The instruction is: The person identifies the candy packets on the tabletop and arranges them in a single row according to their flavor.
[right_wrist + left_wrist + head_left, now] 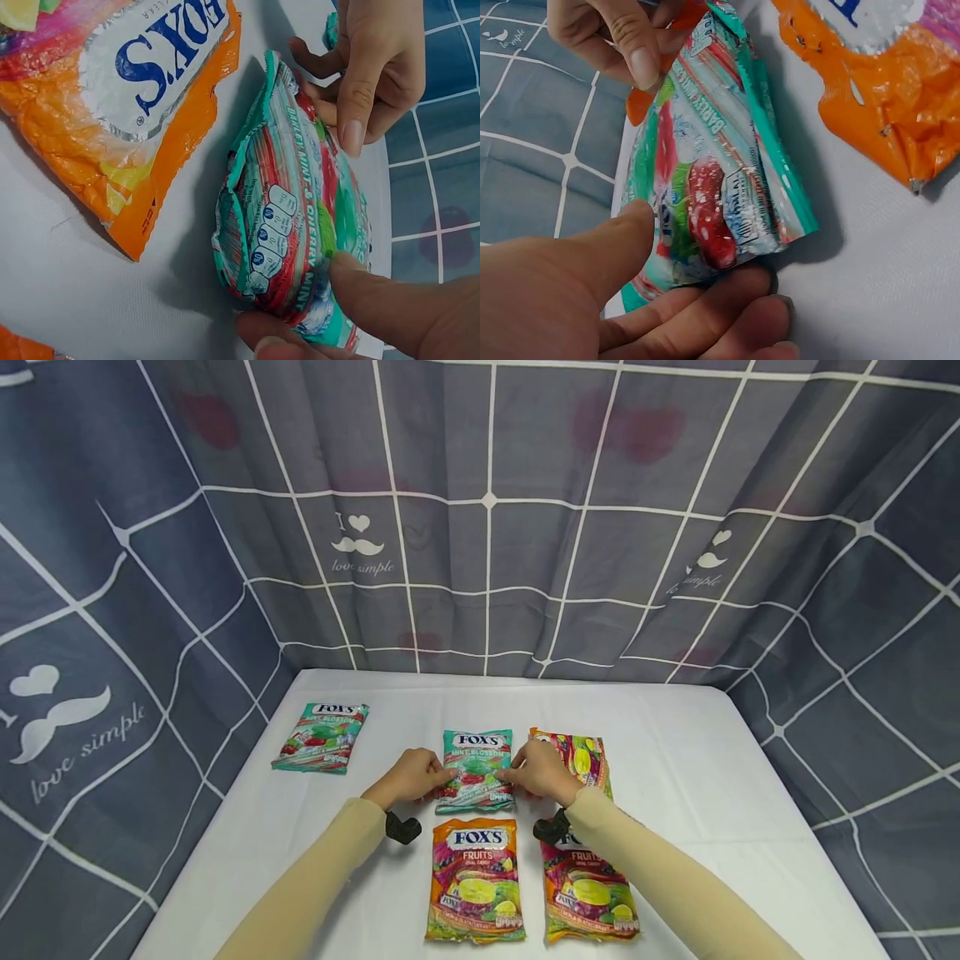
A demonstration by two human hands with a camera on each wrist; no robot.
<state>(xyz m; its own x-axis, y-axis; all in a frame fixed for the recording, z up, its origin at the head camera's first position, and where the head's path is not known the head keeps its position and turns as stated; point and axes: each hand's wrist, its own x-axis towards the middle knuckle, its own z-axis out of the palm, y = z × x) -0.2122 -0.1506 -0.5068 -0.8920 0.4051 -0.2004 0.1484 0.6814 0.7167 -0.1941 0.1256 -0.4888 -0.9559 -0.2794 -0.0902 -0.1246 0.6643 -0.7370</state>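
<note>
Between the left hand [408, 777] and right hand [544, 770], whose grip is pinching both its sides, the mint bag [476, 768] is apparently being positioned, probably calling for even release next.

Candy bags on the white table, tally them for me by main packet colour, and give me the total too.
Teal bags: 2
Orange bags: 3
Total: 5

The centre teal plastic pouch [477, 756] reads "FOX'S MINT BLOSSOM", "BARLEY MINT & CHERRY MINT"; the left teal plastic pouch [322, 739], "FOX'S MINT BLOSSOM"; the front middle orange-purple plastic bag [477, 881], "FOX'S FRUITS"; the grey-blue checked fabric curtain [450, 543], "love simple".
</note>
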